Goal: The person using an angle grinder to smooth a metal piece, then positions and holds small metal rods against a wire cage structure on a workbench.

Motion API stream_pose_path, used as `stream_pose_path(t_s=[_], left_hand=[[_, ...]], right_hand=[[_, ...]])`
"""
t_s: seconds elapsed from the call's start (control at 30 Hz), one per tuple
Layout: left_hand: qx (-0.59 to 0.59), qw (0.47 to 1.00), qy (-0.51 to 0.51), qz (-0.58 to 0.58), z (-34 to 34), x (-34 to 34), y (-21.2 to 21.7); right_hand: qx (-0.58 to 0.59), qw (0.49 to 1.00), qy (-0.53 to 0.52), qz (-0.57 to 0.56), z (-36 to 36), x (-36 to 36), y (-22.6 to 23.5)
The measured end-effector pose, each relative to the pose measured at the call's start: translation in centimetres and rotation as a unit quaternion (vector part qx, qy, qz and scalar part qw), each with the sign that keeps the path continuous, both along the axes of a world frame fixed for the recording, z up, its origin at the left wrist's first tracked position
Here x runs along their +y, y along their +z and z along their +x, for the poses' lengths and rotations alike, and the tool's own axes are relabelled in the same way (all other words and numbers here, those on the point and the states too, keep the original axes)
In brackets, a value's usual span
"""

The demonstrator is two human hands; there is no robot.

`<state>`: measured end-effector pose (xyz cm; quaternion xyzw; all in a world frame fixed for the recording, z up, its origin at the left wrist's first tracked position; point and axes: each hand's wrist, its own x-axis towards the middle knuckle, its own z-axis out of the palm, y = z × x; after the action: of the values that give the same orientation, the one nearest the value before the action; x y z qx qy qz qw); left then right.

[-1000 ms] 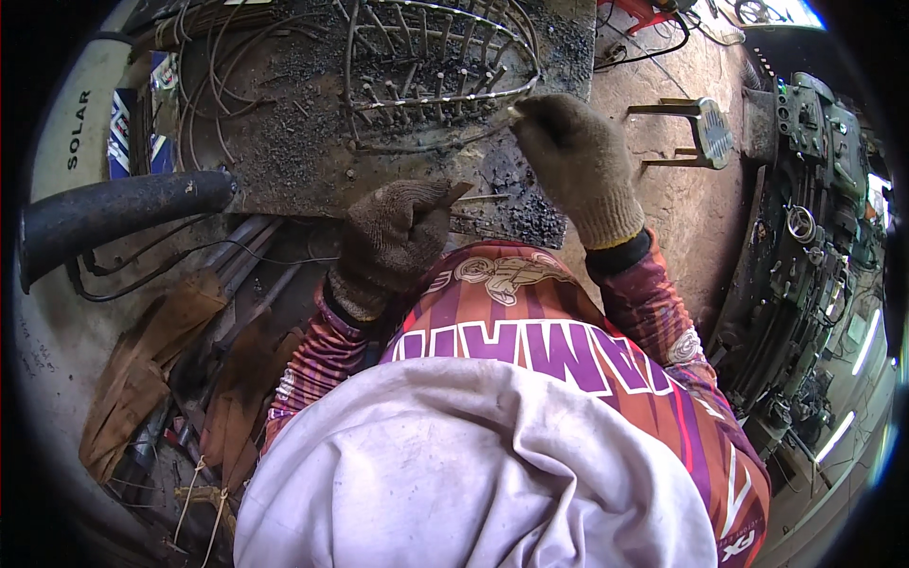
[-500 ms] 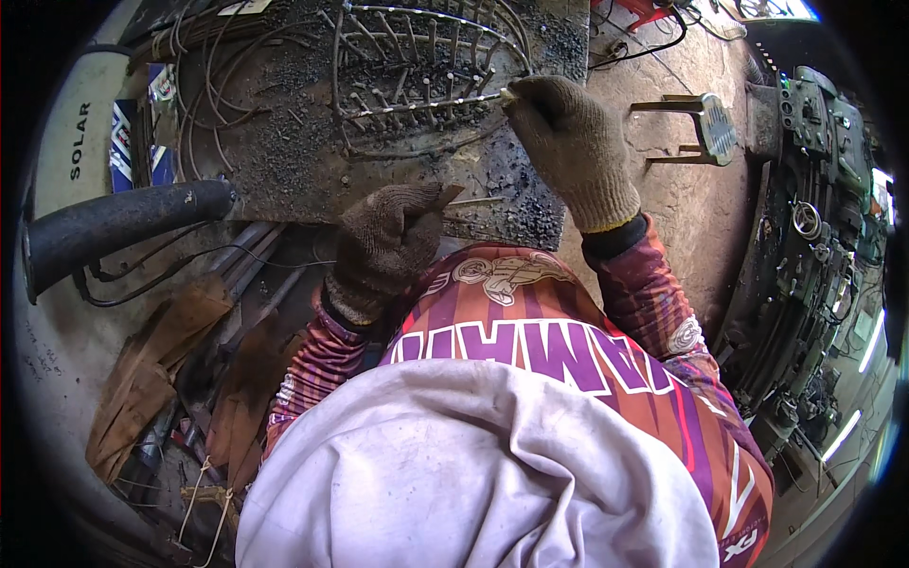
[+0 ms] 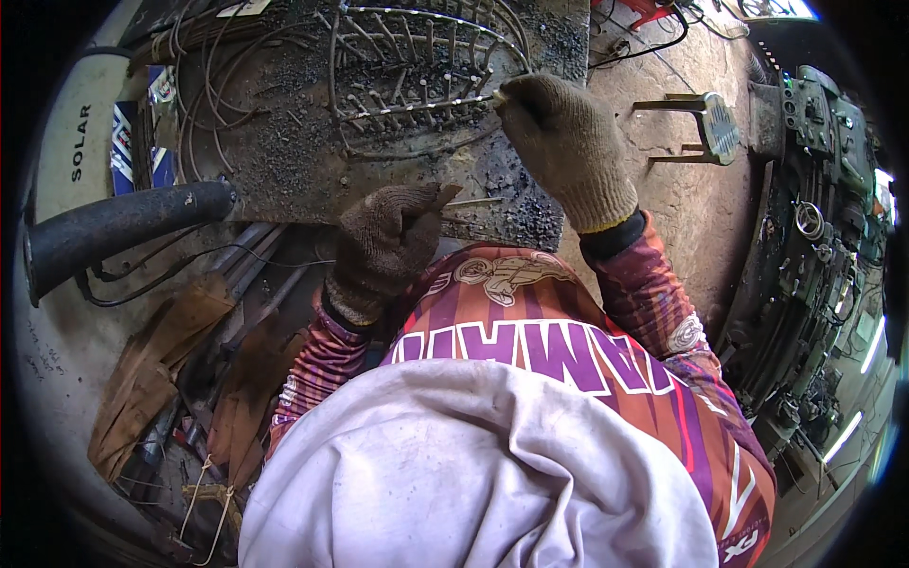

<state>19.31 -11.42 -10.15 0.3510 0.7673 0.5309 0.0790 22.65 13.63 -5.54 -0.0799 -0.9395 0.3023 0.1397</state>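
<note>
A wire frame (image 3: 417,76) of bent rods with short cross pins lies on a dark, gritty metal plate (image 3: 275,151). My right hand (image 3: 568,142), in a tan knit glove, pinches the end of a thin rod (image 3: 445,104) at the frame's right edge. At the plate's near edge my left hand (image 3: 388,241), in a dark brown glove, is closed around short thin metal rods (image 3: 473,202) that stick out to the right. A white cloth and a purple patterned shirt fill the lower middle of the view.
A thick black pipe (image 3: 114,227) juts out at the left above a white panel. Scrap strips and rods (image 3: 199,369) lie at the lower left. A metal stand (image 3: 705,128) rests on the dirt floor at the right, beside a dark machine (image 3: 814,199).
My right hand has moved up and a little left, from the plate's right edge to the wire frame's edge. My left hand has stayed in place at the plate's near edge.
</note>
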Motion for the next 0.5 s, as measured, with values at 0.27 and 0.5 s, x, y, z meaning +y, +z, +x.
stream_pose_path(t_s=[0.27, 0.5], left_hand=[[-0.004, 1.0, 0.018, 0.003, 0.1, -0.1, -1.0], [0.037, 0.999, 0.031, -0.01, 0.1, -0.2, -1.1]], right_hand=[[0.002, 0.999, -0.024, -0.028, 0.7, -0.1, -0.5], [0.022, 1.0, -0.011, -0.02, -0.1, -0.1, -0.2]])
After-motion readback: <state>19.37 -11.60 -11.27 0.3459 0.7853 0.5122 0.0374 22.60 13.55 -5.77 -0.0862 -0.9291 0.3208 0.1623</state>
